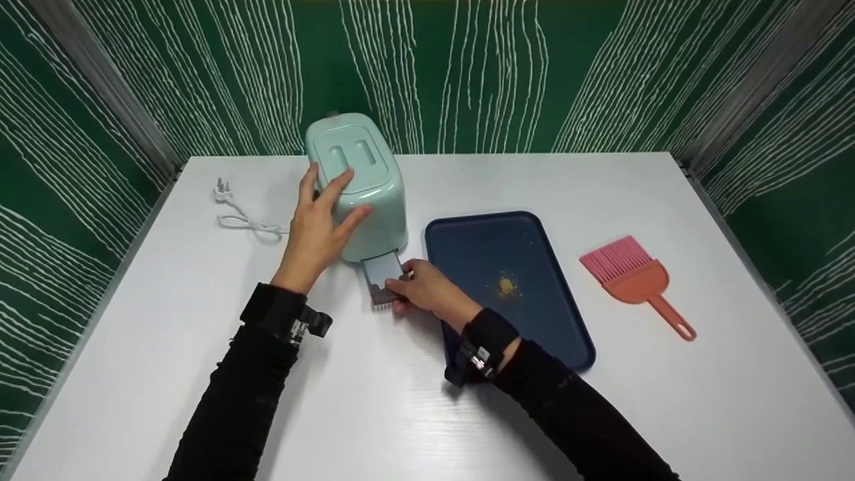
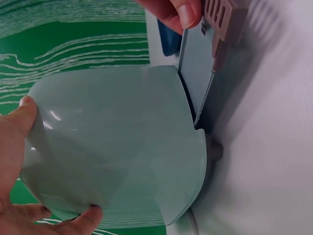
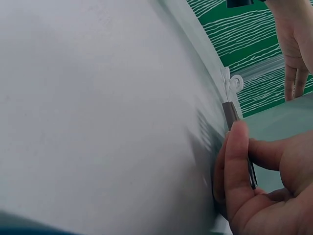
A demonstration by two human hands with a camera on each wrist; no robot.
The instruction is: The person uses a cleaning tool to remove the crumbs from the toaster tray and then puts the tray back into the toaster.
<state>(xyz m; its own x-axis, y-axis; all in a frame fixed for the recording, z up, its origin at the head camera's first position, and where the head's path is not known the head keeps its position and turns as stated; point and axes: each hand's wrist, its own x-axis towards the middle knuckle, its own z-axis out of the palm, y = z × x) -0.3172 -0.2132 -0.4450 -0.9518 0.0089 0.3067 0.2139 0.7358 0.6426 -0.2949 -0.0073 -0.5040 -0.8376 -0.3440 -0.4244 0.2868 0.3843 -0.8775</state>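
Observation:
A mint-green toaster [image 1: 374,220] stands at the table's back left, with a lid over its top. My left hand [image 1: 317,227] rests on it with spread fingers, the thumb on the end face and fingertips on the lid and side; the left wrist view shows fingers [image 2: 88,220] against its shell. From the low slot in the toaster's near end, a grey crumb tray [image 1: 384,268] sticks partway out. My right hand [image 1: 431,287] pinches the tray's brownish handle [image 2: 227,19] between thumb and fingers. In the right wrist view, these fingers [image 3: 237,161] cover most of that handle.
Right of the toaster lies a dark blue serving tray [image 1: 481,247] bearing a small heap of yellowish crumbs [image 1: 506,287]. Farther right is an orange brush [image 1: 641,284] with pink bristles. A white power cord with plug [image 1: 230,200] lies left of the toaster.

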